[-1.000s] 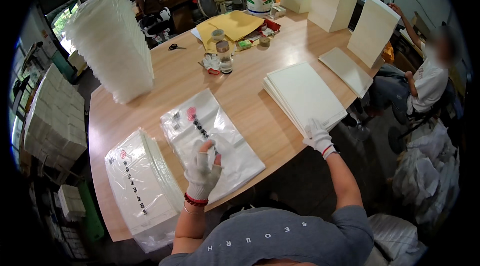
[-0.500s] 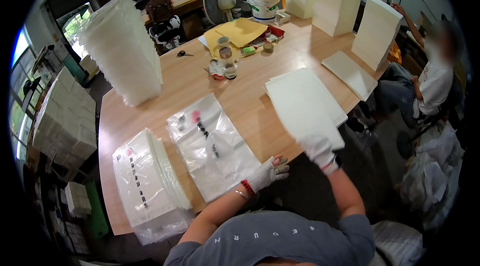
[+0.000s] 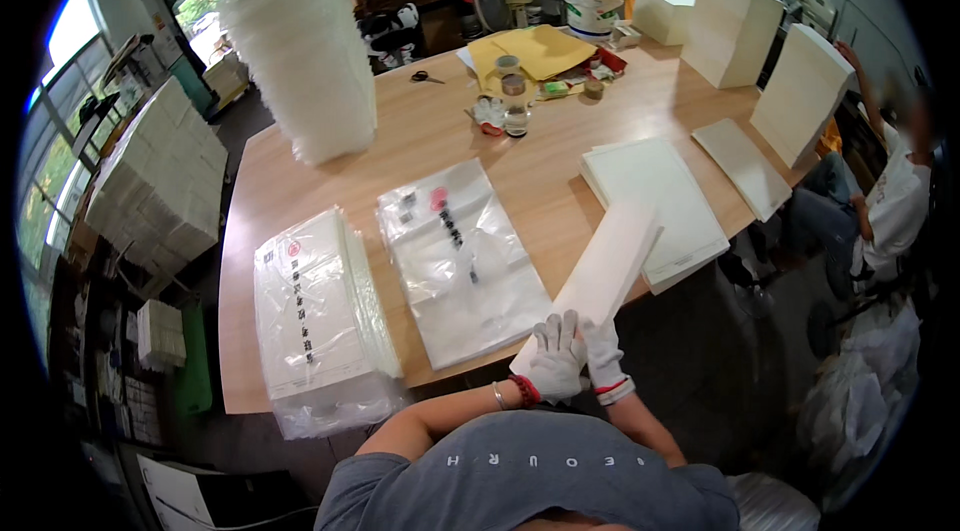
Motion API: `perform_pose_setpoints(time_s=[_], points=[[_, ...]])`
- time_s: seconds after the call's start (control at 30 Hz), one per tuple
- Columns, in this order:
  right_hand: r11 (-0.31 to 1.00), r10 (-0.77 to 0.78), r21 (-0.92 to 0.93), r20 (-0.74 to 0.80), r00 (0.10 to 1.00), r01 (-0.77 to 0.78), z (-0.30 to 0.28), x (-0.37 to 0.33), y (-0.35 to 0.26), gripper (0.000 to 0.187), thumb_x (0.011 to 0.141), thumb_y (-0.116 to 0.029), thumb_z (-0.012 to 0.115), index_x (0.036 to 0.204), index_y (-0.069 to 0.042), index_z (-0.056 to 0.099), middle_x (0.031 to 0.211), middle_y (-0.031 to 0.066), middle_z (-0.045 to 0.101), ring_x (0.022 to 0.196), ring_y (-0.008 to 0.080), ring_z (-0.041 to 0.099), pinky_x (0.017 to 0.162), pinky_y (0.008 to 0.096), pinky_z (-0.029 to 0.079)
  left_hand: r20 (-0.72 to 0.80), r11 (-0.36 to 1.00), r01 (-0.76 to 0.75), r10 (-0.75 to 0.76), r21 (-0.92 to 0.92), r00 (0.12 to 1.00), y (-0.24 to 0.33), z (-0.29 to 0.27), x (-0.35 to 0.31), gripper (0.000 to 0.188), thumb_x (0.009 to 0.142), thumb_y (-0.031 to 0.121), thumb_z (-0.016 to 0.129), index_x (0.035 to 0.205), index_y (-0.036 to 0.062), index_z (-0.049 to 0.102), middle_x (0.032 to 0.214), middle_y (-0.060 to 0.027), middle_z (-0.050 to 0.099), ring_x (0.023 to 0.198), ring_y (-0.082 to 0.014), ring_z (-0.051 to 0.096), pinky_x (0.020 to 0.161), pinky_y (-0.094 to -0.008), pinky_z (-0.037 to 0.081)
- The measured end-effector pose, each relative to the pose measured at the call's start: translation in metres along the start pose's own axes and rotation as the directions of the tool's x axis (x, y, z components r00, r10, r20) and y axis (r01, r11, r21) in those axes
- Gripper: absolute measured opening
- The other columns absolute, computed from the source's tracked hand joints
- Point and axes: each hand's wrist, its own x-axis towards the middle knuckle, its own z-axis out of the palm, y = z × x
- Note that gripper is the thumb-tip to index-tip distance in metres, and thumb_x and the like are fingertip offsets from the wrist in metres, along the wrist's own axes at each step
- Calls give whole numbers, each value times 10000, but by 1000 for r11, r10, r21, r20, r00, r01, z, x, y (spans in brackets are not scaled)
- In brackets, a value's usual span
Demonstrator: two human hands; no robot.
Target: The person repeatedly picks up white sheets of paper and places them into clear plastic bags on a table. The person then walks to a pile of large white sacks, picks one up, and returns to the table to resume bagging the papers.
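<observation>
At the table's near edge, both my gloved hands pinch the near end of a long white sheet: my left hand [image 3: 553,363] and right hand [image 3: 604,355] sit side by side, touching, fingers closed over the sheet's [image 3: 601,276] lower end. From my grip the sheet runs up and away to the right, its far end lying over the near left corner of a flat white stack [image 3: 668,203]. Just left of my hands a clear plastic bag [image 3: 462,256] lies flat on the table [image 3: 420,146], and farther left sits a thick bundle of bags [image 3: 318,316] in clear wrap. Well beyond my grip, across the table, stands a tall leaning pile of white trays [image 3: 305,51], with a small bottle [image 3: 515,109], scissors [image 3: 428,77] and a brown envelope [image 3: 535,51] behind the bag. Far to the right of my hands a single flat sheet [image 3: 741,166] lies beside two upright white blocks [image 3: 805,91], where another person's arm [image 3: 868,81] reaches up
</observation>
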Motion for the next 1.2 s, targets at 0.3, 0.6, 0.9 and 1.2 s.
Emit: perform_pose_setpoints(time_s=[0.3,0.6,0.9,1.2], points=[[739,-345,-459,369,863,492,-3,-7,-58,304,725,-121,645,1001,-10,584,947,156,611,802,257,620,701,320,496,-532,871,455,-301,184,792,-153,-88,7,568,769,272,584,1237,-4,420,1189,-215,478,1120,-331,446,934,-446,339],[399,273,-838,496,824,372,64,21,-28,231,747,-184,622,922,-38,588,881,111,613,812,274,595,725,357,477,-254,961,-19,-53,-274,966,-86,-66,-6,380,712,125,593,1080,49,537,818,-159,609,712,-314,594,672,-427,469],[407,-165,-873,219,962,269,96,92,35,576,808,-309,576,1282,-110,316,1164,196,468,921,365,563,771,419,459,-12,927,372,-373,-49,928,-133,-34,7,519,741,205,580,1228,103,435,908,-155,590,873,-318,564,730,-420,477],[200,322,-939,333,886,280,77,155,65,547,862,-195,391,1361,-134,175,1000,292,562,909,435,560,773,493,423,-226,440,364,-835,-821,501,-260,19,-32,398,806,82,526,1186,83,406,936,-146,540,848,-301,548,724,-430,448]])
